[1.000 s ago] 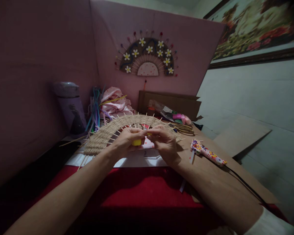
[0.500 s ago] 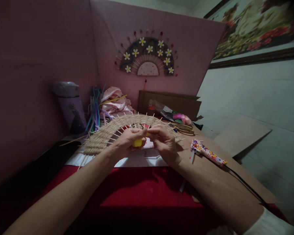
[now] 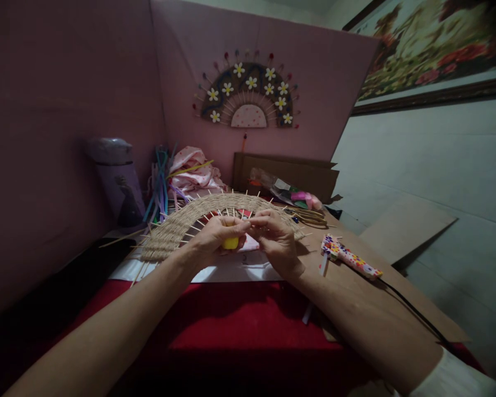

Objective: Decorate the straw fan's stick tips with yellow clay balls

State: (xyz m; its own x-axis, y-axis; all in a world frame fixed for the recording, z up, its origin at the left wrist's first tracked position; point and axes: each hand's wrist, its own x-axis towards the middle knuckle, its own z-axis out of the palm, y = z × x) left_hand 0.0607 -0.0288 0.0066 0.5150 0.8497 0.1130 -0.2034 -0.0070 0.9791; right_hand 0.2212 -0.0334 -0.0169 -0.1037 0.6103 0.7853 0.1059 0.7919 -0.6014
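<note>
Pink walls back the red worktop (image 3: 240, 320), where the left hand (image 3: 209, 242) curls its fingers around a small yellow piece (image 3: 231, 242) while the right hand (image 3: 278, 242) pinches it, just before the woven fan (image 3: 177, 223).

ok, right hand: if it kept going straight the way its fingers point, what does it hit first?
Likely the left hand and the small yellow object it grips: the right hand points leftward at them, fingertips nearly touching. Depth is unclear.

The yellow piece (image 3: 231, 242) is mostly hidden between both hands' fingers; the framed picture (image 3: 430, 49) is cut off.
</note>
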